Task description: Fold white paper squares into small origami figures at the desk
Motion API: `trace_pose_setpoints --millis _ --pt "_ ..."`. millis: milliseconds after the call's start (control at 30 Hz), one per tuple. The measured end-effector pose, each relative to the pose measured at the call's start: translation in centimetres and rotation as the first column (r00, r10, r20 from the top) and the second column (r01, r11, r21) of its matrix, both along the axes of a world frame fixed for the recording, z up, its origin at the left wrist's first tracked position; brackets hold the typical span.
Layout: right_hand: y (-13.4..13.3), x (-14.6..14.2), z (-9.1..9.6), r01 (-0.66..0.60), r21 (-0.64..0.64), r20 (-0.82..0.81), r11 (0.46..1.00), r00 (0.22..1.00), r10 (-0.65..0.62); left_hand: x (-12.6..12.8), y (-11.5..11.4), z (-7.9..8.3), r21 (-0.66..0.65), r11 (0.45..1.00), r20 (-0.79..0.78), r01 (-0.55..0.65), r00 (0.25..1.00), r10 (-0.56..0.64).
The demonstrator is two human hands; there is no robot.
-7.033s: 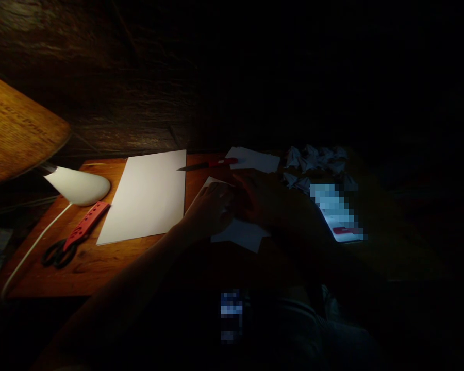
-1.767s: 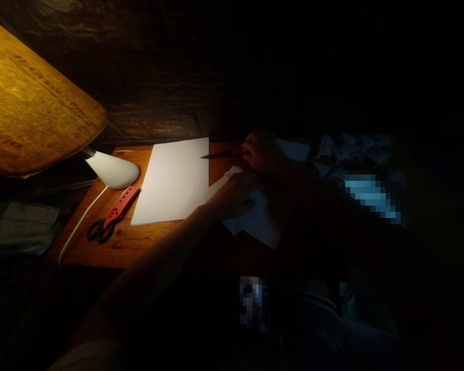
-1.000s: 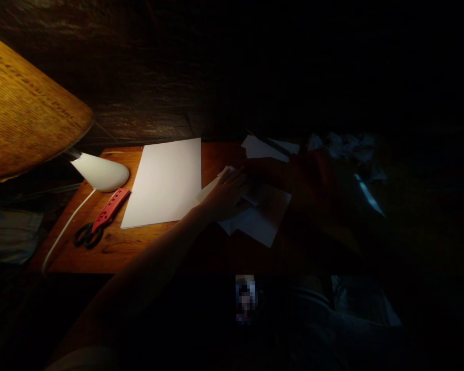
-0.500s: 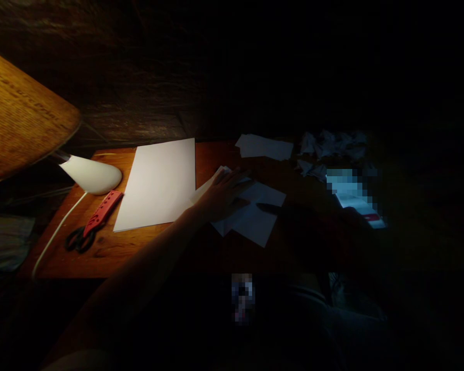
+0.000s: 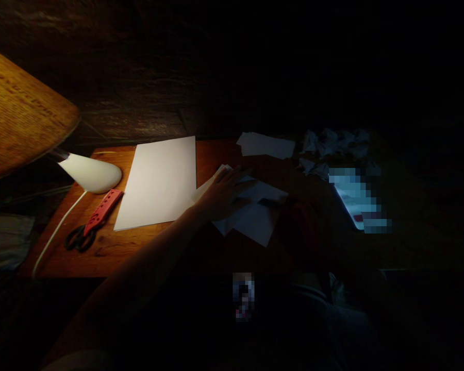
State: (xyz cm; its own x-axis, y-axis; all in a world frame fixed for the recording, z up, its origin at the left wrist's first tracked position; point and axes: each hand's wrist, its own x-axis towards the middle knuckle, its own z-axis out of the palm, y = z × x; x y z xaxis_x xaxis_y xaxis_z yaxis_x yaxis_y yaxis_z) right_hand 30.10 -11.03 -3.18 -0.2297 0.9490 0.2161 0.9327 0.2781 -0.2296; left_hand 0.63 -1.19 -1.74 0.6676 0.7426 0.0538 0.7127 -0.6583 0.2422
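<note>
Dim wall (image 5: 150, 111) fills the upper half of the frame, sinking to black at the right, above a wooden table (image 5: 112, 257) lit warmly at the left. At the far left, a lamp with a yellow-brown shade (image 5: 19, 116) and a pale base (image 5: 90, 172) stands near black-handled scissors in a red cover (image 5: 102, 211). Right of these lies a stack of large white sheets (image 5: 158, 183).

Just right of centre, the left hand (image 5: 225, 195) rests palm down on folded white paper (image 5: 255, 221), its fingers extended and somewhat spread, pinching nothing visible. The paper reaches out from beneath it on both sides, with a pointed corner toward the bottom of the frame.

A narrow dark blade (image 5: 269, 202) shows against the paper's right part, its long axis running roughly level across the frame, between the two hands. The right hand (image 5: 302, 219), the nearer one to it, is a reddish shadow just beyond the paper's right edge; whether its fingers are closed cannot be told.

Behind lie smaller paper pieces (image 5: 266, 145) and, upper right, crumpled-looking folded shapes (image 5: 334, 143), with a glowing phone (image 5: 350, 198) below them.
</note>
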Motion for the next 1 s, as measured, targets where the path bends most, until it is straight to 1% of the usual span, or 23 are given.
trace_pose_setpoints --millis 200,433,500,700,833,1000 --pt "-0.5 1.3 -0.6 0.048 0.012 -0.052 0.999 0.998 -0.047 -0.1 -0.1 0.1 0.01 0.999 -0.002 0.036 0.999 -0.036" --pt "-1.9 2.4 1.0 0.01 -0.022 -0.03 1.0 1.0 -0.01 0.0 -0.1 0.4 -0.018 1.0 0.01 0.019 1.0 -0.019" --pt "-2.2 3.0 1.1 -0.003 -0.023 -0.036 1.0 0.999 0.002 0.1 -0.1 0.5 -0.019 1.0 0.019 0.012 1.0 -0.011" --pt "-3.7 4.7 1.2 0.024 -0.035 -0.043 0.999 0.999 -0.026 0.2 -0.1 0.7 -0.021 1.0 0.005 0.003 1.0 -0.003" --pt "-4.4 4.6 1.7 0.01 -0.057 -0.057 0.998 0.998 -0.014 0.3 -0.1 0.6 -0.017 1.0 0.018 0.002 1.0 -0.002" --pt "-3.9 3.2 2.1 -0.021 -0.087 -0.066 0.996 0.998 0.016 0.2 0.0 0.3 -0.017 1.0 0.022 -0.002 1.0 0.003"
